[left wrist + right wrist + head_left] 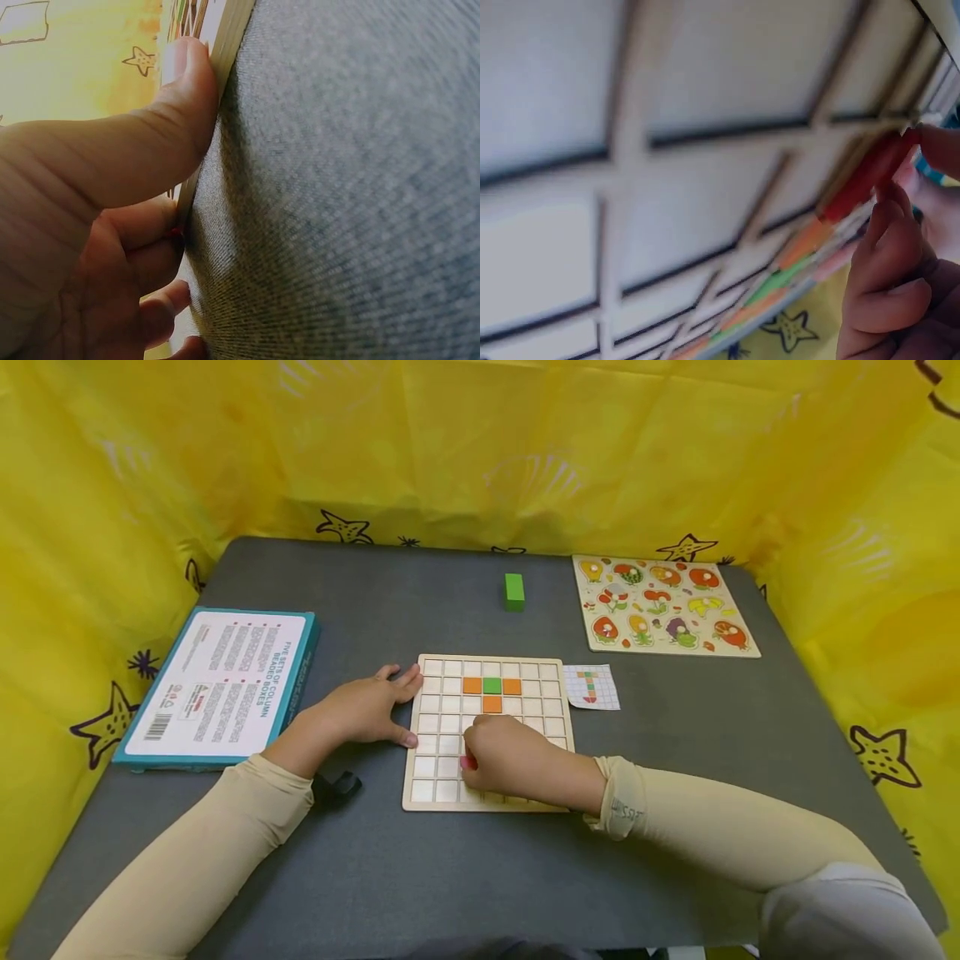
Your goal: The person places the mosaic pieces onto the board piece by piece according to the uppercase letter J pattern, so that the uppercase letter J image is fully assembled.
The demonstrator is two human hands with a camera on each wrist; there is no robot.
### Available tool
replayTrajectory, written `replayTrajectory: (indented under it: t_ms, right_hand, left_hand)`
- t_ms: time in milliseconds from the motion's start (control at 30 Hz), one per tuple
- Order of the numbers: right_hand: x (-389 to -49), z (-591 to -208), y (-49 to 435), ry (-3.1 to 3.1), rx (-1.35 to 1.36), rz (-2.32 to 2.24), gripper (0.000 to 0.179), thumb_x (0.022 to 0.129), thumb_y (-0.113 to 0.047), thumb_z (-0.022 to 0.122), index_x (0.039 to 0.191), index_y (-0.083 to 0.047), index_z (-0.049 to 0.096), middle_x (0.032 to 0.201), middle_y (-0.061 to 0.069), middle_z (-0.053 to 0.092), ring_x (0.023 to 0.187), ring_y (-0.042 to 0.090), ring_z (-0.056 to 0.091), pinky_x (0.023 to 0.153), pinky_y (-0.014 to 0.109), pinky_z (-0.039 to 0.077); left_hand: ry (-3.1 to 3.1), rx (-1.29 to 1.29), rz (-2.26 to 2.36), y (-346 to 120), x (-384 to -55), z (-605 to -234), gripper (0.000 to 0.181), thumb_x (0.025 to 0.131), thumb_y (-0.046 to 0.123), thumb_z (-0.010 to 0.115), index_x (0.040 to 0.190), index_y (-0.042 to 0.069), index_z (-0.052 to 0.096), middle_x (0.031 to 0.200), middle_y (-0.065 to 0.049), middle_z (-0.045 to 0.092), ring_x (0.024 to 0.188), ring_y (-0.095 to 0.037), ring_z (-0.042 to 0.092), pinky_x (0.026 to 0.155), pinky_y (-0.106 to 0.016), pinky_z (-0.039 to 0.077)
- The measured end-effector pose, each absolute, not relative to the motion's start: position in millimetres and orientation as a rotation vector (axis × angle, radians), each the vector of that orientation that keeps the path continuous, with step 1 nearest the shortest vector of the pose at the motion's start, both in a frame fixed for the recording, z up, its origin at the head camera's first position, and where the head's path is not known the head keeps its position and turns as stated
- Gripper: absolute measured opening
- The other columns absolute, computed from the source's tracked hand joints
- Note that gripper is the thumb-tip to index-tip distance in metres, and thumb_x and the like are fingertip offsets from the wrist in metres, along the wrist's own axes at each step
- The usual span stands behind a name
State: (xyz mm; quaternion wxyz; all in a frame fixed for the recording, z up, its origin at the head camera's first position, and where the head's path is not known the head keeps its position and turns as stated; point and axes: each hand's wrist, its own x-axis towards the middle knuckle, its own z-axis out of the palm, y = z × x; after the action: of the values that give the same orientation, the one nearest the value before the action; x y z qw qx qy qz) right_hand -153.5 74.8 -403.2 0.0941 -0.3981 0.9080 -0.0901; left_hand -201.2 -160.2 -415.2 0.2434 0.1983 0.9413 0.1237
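A wooden grid board (pixel 411 777) lies on the table, with orange tiles (pixel 512 687) and green tiles (pixel 492 686) in some cells. My right hand (pixel 517 760) is over the board's lower middle and hides part of it. Its thumb and finger pinch a red tile (pixel 866 176) at the grid, just past an orange tile (pixel 804 244) in the right wrist view. My left hand (pixel 367 706) touches the board's left edge with spread fingers and thumb; the left wrist view shows the thumb (pixel 191 82) against that edge. A pattern card (pixel 592 697) lies beside the board's right edge.
A green block (pixel 513 592) stands behind the board. At the back right lies a fruit puzzle board (pixel 731 649). A blue-edged box (pixel 217 693) is on the left, with a black strap-like object (pixel 339 787) near my left wrist. Yellow cloth (pixel 465 452) surrounds the table.
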Motion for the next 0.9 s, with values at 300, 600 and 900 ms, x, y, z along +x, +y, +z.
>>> replayTrajectory:
  t_ms: [300, 600, 900]
  right_hand:
    - [-151.0, -402.8, 78.7, 2.702, -1.130, -0.255, 0.025, 0.084, -0.030, 0.074, 0.068, -0.017, 0.061, 0.066, -0.006, 0.047, 0.058, 0.011, 0.046, 0.052, 0.026, 0.039]
    - [-150.4, -403.8, 82.7, 2.731, -1.166, -0.271, 0.033, 0.090, -0.026, 0.067, 0.059, -0.019, 0.057, 0.060, -0.007, 0.045, 0.054, 0.010, 0.045, 0.048, 0.026, 0.038]
    - [-152.6, -400.4, 84.0, 2.693, -1.189, -0.249, 0.029, 0.089, -0.028, 0.069, 0.063, -0.017, 0.063, 0.061, -0.007, 0.047, 0.055, 0.009, 0.046, 0.052, 0.026, 0.040]
  left_hand:
    - [2.575, 0.541, 0.349, -161.7, -200.5, -416.4, 0.107, 0.076, 0.060, 0.074, 0.157, 0.020, 0.018, 0.162, -0.007, 0.013, 0.144, -0.043, 0.012, 0.102, -0.063, 0.030]
    - [2.562, 0.523, 0.351, -161.3, -200.8, -414.3, 0.106, 0.076, 0.059, 0.075, 0.156, 0.021, 0.017, 0.162, -0.004, 0.012, 0.145, -0.041, 0.011, 0.103, -0.063, 0.029]
    - [2.567, 0.525, 0.352, -162.3, -200.4, -415.5, 0.106, 0.076, 0.058, 0.075, 0.156, 0.021, 0.017, 0.161, -0.002, 0.013, 0.146, -0.040, 0.010, 0.104, -0.062, 0.028]
